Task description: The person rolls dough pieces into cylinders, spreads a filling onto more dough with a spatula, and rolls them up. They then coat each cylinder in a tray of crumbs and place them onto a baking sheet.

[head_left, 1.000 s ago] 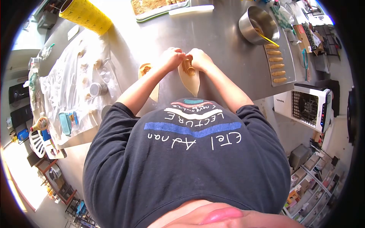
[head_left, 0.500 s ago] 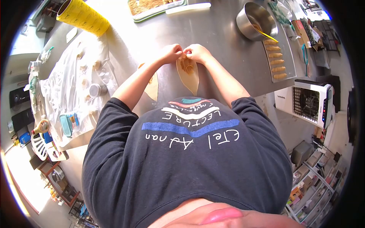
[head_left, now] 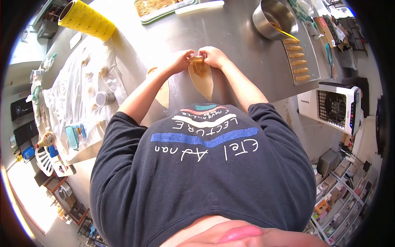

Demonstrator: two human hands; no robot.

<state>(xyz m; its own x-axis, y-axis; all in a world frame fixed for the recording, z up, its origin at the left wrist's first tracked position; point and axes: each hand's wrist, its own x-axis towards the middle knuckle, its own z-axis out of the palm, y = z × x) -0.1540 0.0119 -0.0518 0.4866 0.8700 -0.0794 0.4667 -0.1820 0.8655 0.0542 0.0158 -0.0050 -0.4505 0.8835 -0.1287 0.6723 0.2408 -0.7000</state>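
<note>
A flat, teardrop-shaped piece of dough (head_left: pixel 202 85) lies on the steel table, its point towards my body. Brown filling (head_left: pixel 200 69) is spread near its wide far end. My left hand (head_left: pixel 182 61) pinches the far left corner of this piece. At the far right corner, the fingers of my right hand (head_left: pixel 212 57) are closed on the dough edge. A second dough piece (head_left: pixel 163 96) lies to the left, partly hidden under my left forearm.
Rolled pastries (head_left: pixel 298 63) line a tray at the right, beside a steel pot (head_left: pixel 263 20) with a yellow-handled utensil (head_left: pixel 288 35). A glass container (head_left: pixel 162 10) stands at the far side. Plastic sheeting (head_left: pixel 78 82) and a yellow roll (head_left: pixel 86 20) are at left.
My hands have moved slightly apart, and the dough's far edge now shows between them. The view has shifted a little.
</note>
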